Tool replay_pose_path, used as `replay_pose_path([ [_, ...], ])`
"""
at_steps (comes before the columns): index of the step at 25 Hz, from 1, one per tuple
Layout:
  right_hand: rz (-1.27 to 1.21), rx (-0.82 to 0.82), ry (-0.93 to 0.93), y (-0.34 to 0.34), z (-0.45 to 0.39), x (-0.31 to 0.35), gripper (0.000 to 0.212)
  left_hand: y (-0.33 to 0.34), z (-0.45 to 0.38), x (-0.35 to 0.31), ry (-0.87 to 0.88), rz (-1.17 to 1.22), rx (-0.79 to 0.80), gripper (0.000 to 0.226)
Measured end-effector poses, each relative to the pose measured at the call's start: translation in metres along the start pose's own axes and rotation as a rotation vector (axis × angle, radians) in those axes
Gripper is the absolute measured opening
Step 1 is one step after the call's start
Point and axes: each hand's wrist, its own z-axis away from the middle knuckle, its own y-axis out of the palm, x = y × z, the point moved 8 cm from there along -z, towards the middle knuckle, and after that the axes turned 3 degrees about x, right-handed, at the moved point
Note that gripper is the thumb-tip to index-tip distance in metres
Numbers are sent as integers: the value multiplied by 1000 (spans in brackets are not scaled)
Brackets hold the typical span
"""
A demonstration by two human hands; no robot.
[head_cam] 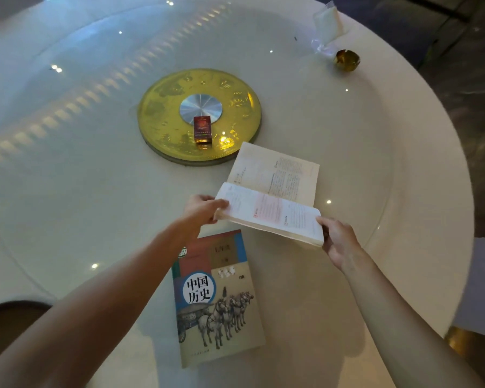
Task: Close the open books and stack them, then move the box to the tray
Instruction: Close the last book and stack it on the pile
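Observation:
An open book lies on the white round table, its near half lifted off the surface. My left hand grips the lifted half at its left corner and my right hand holds its right corner. A closed textbook with horses on its cover lies flat just in front of it, under my left forearm. Behind the open book a small red box lies on the round golden tray at the table's centre.
The glass turntable covers most of the table. At the far right edge sit a gold-coloured bowl and a clear plastic wrapper. A dark chair back shows at the lower left.

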Motion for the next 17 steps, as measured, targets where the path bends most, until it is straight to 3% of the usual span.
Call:
replay_pose_path([
  [4,-25,-20,26,-60,36,-34,15,39,49,37,-37,55,100,30],
  [12,-46,-48,-86,-135,96,-67,9,70,105,75,-28,-103,218,40],
  [17,-177,29,-72,-142,86,-69,29,96,109,57,16,17,247,46],
])
